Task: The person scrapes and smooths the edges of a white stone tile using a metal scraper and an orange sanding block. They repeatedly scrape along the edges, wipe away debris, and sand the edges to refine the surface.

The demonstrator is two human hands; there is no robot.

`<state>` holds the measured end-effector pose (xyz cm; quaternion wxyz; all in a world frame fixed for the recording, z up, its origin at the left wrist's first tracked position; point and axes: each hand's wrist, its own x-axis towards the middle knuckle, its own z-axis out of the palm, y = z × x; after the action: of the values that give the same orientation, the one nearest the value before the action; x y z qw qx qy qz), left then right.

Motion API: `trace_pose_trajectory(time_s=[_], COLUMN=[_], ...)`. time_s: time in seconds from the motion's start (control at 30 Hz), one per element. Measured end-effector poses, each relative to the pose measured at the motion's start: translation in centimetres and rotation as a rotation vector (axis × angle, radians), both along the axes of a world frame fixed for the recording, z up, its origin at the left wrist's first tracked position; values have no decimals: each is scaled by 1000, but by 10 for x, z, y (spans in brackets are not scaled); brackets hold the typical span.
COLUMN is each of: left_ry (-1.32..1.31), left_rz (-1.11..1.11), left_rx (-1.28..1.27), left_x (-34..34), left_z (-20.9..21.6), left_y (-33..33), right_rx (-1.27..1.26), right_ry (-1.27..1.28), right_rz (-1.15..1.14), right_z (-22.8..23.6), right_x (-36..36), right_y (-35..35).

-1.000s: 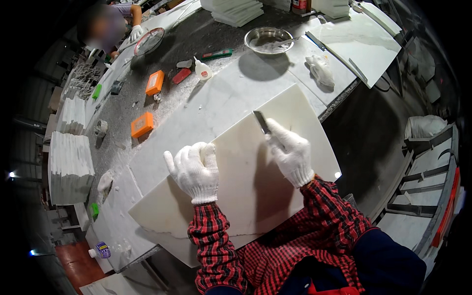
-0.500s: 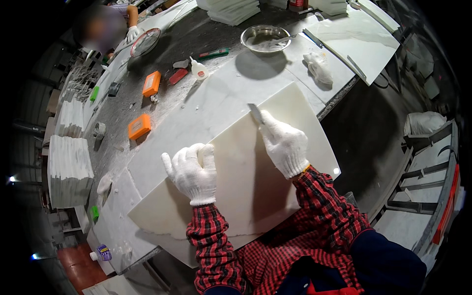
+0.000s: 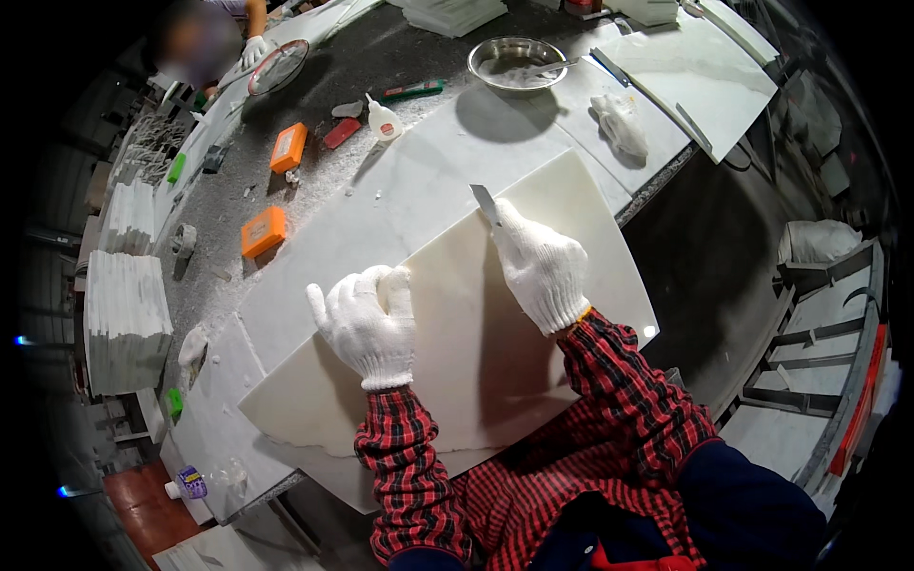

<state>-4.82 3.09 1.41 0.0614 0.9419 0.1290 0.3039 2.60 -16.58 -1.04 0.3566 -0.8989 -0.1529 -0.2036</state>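
A white marble tile (image 3: 452, 324) with a faint vein lies before me, tilted over the near edge of the workbench. My left hand (image 3: 365, 319), in a white knit glove, grips its far edge, fingers bent over the rim and the thumb side spread. In my right hand (image 3: 541, 266), also gloved, is a flat metal scraper blade (image 3: 485, 203). The blade points away from me, and its tip is at the tile's far edge, to the right of my left hand. Whether it touches the edge I cannot tell.
On the dusty workbench (image 3: 328, 205) are orange boxes (image 3: 264, 232), a white squeeze bottle (image 3: 385, 121), a red block (image 3: 341, 133) and a steel bowl (image 3: 516, 66) with a tool in it. Stacked tiles (image 3: 126, 322) stand left. A co-worker's gloved hand (image 3: 254, 50) is at the far left.
My right hand and the scraper have shifted slightly left and away from me along the tile's far edge. My left hand keeps its hold, and the whole view has moved a little.
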Motion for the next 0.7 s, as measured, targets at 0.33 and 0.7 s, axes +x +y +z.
trace_pose_trajectory(time_s=[0.33, 0.7], left_ry=[38, 20], left_rz=[14, 2], left_rx=[-40, -13], left_x=[-2, -2], left_z=[1, -3], left_y=[-4, 2], right_rx=[12, 48], right_ry=[7, 52], right_rz=[25, 67], right_z=[4, 14], right_x=[0, 0], right_y=[5, 11])
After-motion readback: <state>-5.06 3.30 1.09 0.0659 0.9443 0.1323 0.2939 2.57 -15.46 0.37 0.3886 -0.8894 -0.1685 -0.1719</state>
